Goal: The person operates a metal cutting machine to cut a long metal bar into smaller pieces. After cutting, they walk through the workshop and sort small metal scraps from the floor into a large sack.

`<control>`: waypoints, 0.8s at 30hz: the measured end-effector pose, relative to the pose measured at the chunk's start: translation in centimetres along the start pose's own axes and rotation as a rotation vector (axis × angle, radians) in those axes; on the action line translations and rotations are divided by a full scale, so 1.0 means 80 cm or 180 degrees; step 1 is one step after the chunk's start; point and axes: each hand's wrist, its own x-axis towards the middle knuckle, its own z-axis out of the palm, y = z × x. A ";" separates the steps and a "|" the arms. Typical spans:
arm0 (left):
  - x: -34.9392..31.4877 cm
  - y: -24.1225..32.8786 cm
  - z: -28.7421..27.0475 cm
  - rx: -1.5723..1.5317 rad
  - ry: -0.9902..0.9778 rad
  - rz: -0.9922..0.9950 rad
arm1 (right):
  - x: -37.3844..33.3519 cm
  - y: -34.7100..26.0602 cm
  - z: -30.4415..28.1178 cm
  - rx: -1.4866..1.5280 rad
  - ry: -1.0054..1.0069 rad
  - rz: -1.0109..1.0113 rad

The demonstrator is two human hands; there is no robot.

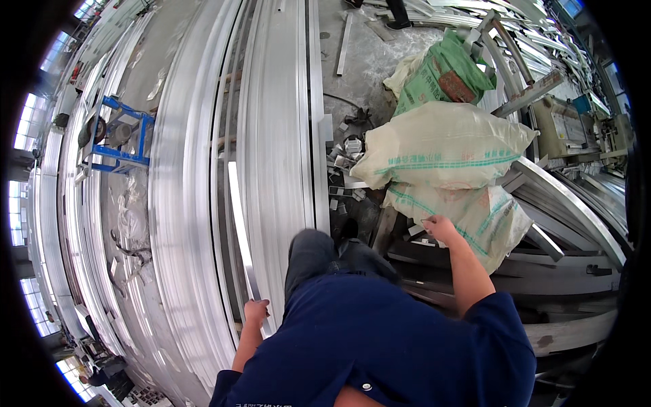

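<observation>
My left hand (256, 311) is closed around a long, bright metal strip (239, 214), which slants over the stacked aluminium profiles (277, 129). My right hand (442, 230) is held out to the right with its fingers pinched together. A small dark bit shows at those fingertips, too small to name. Just beside and beneath that hand lies a pale woven sack (468, 210) with green print. Another pale woven sack (447, 146) rests behind it, and a green sack (444, 74) stands farther back.
Small cut metal pieces (349, 152) litter the floor right of the profiles. A blue metal frame (122, 139) with a wheel stands at left. Long metal bars (576, 203) and scrap lie at right. Another person's leg (398, 13) shows at the far end.
</observation>
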 end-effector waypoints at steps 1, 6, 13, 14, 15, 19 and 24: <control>-0.007 0.035 0.007 0.0047 0.0012 0.0001 | 0.016 -0.011 -0.010 -0.0199 0.0058 -0.0141; 0.031 0.150 0.025 0.0337 0.0022 0.0152 | 0.067 -0.049 -0.032 -0.0060 -0.0047 -0.0069; 0.145 0.300 0.066 0.0583 -0.0080 0.0326 | 0.124 -0.115 -0.072 0.0099 -0.0117 0.0159; 0.175 0.320 0.069 0.0845 -0.0186 0.0521 | 0.136 -0.125 -0.078 0.0154 -0.0012 0.0169; 0.201 0.346 0.076 0.1115 -0.0319 0.0702 | 0.141 -0.134 -0.086 0.0199 0.0098 0.0209; 0.227 0.517 0.119 0.0984 -0.0270 0.0553 | 0.175 -0.191 -0.137 0.0021 0.0127 0.0474; 0.276 0.681 0.122 0.0951 -0.0413 0.0593 | 0.179 -0.246 -0.246 -0.0419 0.0273 0.0688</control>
